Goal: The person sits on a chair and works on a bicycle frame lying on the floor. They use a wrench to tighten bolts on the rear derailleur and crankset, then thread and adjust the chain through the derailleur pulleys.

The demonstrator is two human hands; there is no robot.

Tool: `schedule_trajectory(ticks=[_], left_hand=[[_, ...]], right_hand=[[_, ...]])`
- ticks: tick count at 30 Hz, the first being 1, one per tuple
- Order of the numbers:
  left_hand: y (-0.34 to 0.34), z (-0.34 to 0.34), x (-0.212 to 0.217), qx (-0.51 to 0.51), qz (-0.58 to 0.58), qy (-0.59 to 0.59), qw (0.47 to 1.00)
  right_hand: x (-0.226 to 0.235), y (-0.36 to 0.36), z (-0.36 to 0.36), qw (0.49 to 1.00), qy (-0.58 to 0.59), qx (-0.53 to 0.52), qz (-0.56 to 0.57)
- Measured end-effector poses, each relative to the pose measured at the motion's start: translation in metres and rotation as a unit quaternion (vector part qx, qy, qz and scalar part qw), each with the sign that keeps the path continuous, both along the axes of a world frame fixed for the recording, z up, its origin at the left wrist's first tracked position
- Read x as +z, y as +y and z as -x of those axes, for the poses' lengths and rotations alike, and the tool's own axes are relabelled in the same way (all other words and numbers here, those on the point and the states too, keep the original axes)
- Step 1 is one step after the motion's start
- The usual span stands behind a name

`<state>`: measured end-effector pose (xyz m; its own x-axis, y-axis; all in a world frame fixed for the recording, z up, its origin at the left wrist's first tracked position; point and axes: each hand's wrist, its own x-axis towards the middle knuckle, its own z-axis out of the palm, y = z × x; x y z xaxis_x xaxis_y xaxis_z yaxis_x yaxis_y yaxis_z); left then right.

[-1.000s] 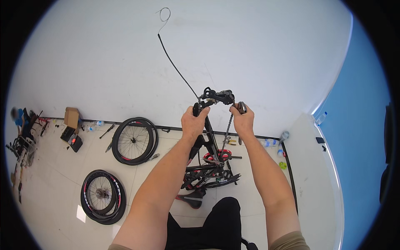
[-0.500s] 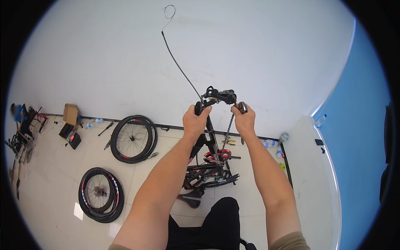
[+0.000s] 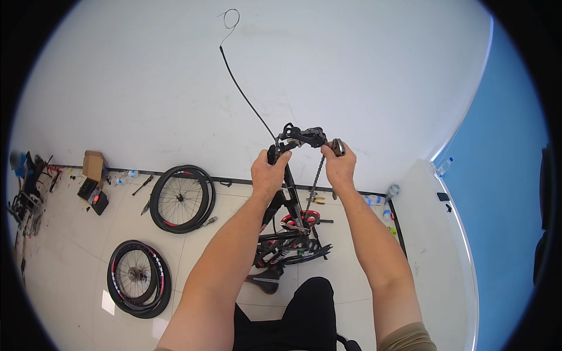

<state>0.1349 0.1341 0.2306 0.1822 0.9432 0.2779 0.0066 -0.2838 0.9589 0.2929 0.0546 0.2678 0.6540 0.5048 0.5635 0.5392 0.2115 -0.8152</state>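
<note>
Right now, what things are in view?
Tubed bicycle frame: one, black, centre
Jointed rear derailleur: one, black, just above frame
Linked metal chain: one, dark, beside frame
Slender sheathed cable: one, black, before white wall
Spoked bicycle wheels: two, black and red, floor, left
Long saddle: one, black, below frame
Open cardboard box: one, brown, far left
Plastic bottles: several, clear, mostly along wall
Two-handled tool: one, yellow, beside chain
Left hand: one, bare, on frame
Right hand: one, bare, around shiny metal tool

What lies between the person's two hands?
In the head view, a black frame tube and the hanging chain show between the left hand and the right hand, with the derailleur just above.
</note>
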Motion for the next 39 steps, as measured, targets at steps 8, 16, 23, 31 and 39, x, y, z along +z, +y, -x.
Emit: schedule_trajectory(ticks=[8,16,23,31,39], left_hand=[[0.002,0.003,0.000,0.008,-0.013,0.009,1.000],[0.007,-0.006,-0.007,0.005,-0.023,-0.008,1.000],[-0.002,-0.001,0.002,0.018,-0.028,-0.014,0.999],[-0.003,0.003,-0.001,-0.005,-0.006,-0.033,0.999],[0.000,0.002,-0.001,0.005,-0.008,-0.017,1.000]], right_hand=[[-0.009,-0.001,-0.007,0.998,-0.033,-0.012,0.050],[-0.037,-0.005,-0.027,0.994,-0.025,-0.033,0.102],[-0.024,-0.008,-0.015,0.999,0.001,0.038,0.026],[-0.005,-0.007,-0.002,0.996,-0.033,-0.008,0.078],[-0.034,-0.005,-0.019,0.989,-0.094,-0.033,0.107]])
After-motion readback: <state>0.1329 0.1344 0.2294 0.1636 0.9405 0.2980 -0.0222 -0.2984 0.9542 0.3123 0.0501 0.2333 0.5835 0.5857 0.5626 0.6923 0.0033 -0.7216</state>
